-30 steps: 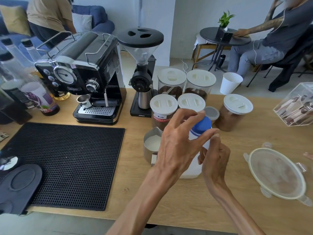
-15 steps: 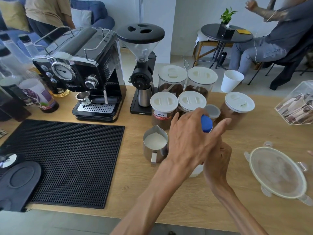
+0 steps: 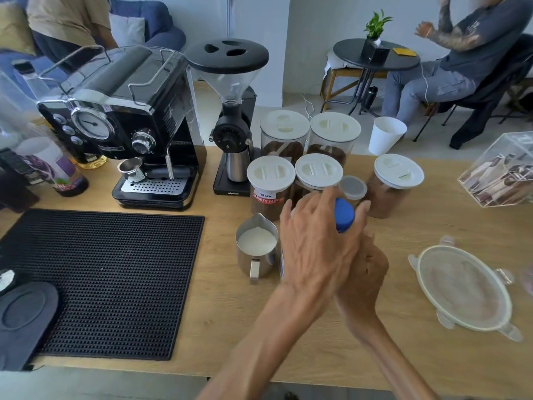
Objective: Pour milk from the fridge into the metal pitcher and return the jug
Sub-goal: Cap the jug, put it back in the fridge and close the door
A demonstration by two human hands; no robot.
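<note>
Both hands' grip encloses the blue-capped jug (image 3: 344,215).

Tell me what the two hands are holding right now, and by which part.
Both are on the milk jug. The left hand wraps over its top, fingers around the blue cap. The right hand grips lower down, but the exact spot is hidden.
</note>
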